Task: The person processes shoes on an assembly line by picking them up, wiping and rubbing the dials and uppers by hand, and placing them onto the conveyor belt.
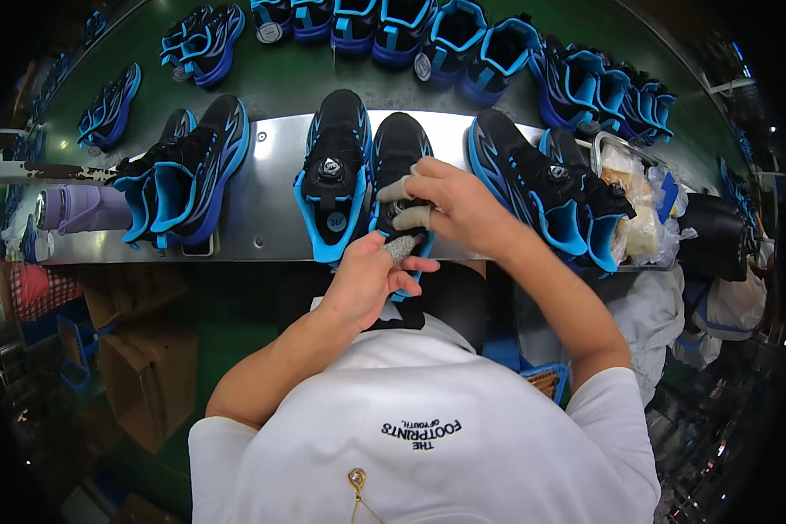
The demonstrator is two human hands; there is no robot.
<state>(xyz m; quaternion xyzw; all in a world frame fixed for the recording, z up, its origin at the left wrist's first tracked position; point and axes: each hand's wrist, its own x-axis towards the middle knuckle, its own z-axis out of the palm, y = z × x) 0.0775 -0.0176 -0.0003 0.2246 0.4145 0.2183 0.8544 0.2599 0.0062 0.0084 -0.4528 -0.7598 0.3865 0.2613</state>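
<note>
A black sneaker with blue trim lies on the metal work strip, toe away from me, its heel reaching past the near edge. Across its lacing area my right hand bends its fingers, gripping the upper; they cover much of the middle. My left hand holds the same shoe at the collar, with the fingers curled around its opening. Grey covers sleeve some fingertips of both hands. Directly left stands a matching sneaker, upright, with a round dial on its tongue and a pale blue lining.
More sneakers flank the work, a pair to the left and one to the right. Several others line the green table behind. A purple bottle lies far left. At right sits a tray with plastic-wrapped items. Cardboard boxes stand below left.
</note>
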